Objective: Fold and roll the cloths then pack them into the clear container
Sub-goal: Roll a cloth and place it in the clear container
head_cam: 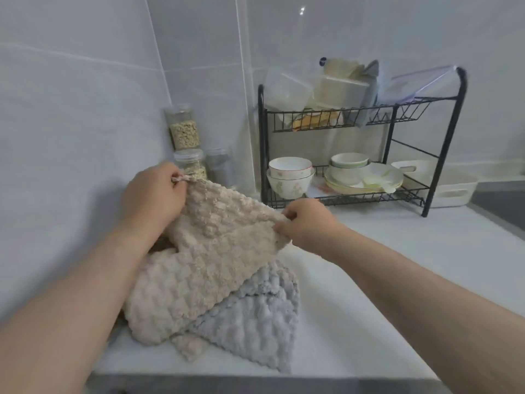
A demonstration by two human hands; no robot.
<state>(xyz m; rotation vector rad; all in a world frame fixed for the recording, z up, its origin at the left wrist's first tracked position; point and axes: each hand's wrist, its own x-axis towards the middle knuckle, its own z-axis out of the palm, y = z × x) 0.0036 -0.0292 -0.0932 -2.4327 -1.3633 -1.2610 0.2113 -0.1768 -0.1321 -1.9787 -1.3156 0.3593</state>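
Two hands stretch a nubbly beige cloth (227, 223) above a white counter (369, 280). The left hand (153, 194) pinches its corner loop just in front of the grain jars (184, 132), and the lower half sags onto a grey cloth (255, 322) whose scalloped edge lies near the counter's front lip. The right hand (306, 226) pinches the opposite top edge. Bare counter runs rightward to a black dish rack (392, 137), where a clear container (287, 89) sits on the upper shelf.

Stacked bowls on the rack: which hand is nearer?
Right. The right hand, pinching the beige cloth, is just before the stacked bowls; the left hand is farther left.
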